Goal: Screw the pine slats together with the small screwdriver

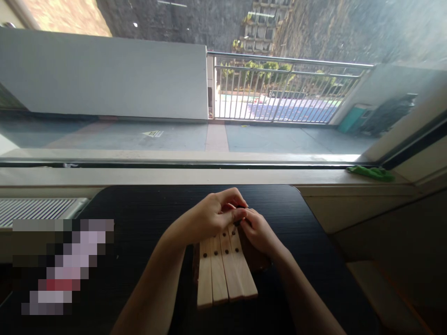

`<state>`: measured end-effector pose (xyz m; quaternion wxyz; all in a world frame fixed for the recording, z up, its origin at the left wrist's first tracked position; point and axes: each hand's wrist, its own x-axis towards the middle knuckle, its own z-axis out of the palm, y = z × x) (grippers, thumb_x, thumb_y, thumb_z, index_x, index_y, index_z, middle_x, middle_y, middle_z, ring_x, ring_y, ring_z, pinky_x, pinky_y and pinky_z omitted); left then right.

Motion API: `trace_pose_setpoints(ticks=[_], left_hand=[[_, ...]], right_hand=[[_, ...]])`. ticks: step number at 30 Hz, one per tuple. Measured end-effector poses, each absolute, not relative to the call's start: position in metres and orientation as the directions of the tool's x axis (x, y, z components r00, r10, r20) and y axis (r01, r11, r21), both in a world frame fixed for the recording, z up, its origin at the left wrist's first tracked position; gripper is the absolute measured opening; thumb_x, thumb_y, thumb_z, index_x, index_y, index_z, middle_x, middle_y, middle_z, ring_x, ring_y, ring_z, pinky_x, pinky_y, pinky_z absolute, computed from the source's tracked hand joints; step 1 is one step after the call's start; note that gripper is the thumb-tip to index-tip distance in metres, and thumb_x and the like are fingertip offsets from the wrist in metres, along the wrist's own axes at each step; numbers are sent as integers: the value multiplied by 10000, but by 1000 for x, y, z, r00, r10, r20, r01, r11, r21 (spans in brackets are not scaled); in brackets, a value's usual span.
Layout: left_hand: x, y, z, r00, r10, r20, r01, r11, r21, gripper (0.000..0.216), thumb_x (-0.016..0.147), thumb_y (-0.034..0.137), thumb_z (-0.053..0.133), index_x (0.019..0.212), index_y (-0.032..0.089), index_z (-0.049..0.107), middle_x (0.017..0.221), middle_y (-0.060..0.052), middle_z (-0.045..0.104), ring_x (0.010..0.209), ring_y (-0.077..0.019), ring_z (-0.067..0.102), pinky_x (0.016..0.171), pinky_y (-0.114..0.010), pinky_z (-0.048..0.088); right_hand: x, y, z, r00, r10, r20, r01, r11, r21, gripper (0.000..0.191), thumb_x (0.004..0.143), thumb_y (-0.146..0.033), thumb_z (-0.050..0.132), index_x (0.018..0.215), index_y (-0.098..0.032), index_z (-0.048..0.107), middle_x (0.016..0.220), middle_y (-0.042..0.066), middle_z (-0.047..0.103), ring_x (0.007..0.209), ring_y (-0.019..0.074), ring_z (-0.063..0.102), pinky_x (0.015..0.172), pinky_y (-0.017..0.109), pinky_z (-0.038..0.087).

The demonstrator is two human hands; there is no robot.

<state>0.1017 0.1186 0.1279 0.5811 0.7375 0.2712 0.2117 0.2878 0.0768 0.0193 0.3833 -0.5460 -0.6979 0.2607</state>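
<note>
Several pale wooden strips (219,274) lie side by side, with dark round holes across them. A brown object (256,253) shows partly beneath and to the right of them. Over the strips' far end, my left hand (213,214) is closed, its thumb and fingers pinched around a small dark thing. Close against it, my right hand (260,230) is also closed, fingertips meeting the left ones at the same spot. A thin dark piece (234,228) shows just below the fingertips, near a hole in the rightmost strip. What exactly the fingers grip is mostly hidden.
The strips rest over a black table (146,204). Beyond its far edge runs a windowsill (244,177) with a green cloth (372,173) at the right. A radiator (38,209) stands at the left, near a pixelated patch. Outside the window is a railing (289,65).
</note>
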Motion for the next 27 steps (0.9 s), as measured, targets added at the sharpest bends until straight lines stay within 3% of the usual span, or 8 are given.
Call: trace_pose_setpoints(ticks=[7, 18, 24, 27], left_hand=[[96, 127, 123, 730, 683, 29, 108, -157, 982, 193, 876, 339, 621, 958, 167, 594, 816, -33, 666, 753, -132, 620, 655, -250, 472], [94, 127, 124, 716, 697, 31, 102, -148, 984, 205, 886, 349, 608, 980, 166, 626, 891, -55, 691, 795, -148, 656, 676, -261, 506], [91, 126, 128, 698, 716, 28, 148, -182, 972, 232, 895, 370, 600, 1006, 172, 646, 962, -73, 710, 860, -161, 659, 744, -284, 518], [90, 124, 133, 703, 711, 15, 205, -223, 953, 263, 890, 388, 602, 1015, 168, 674, 951, -72, 710, 859, -170, 655, 720, -280, 511]], right_hand=[[273, 82, 17, 18, 972, 234, 665, 163, -728, 267, 912, -170, 423, 856, -226, 679, 853, 45, 696, 841, 210, 580, 774, 340, 426], [268, 86, 16, 61, 969, 239, 688, 133, -713, 263, 903, -175, 430, 860, -231, 683, 848, 53, 702, 810, 225, 591, 730, 359, 425], [272, 80, 23, 223, 830, 512, 627, 279, -727, 175, 888, -184, 493, 853, -221, 661, 825, 55, 688, 814, 224, 603, 768, 374, 453], [273, 75, 32, 265, 796, 545, 551, 339, -763, 136, 874, -183, 518, 851, -222, 646, 819, 43, 678, 802, 215, 607, 739, 356, 466]])
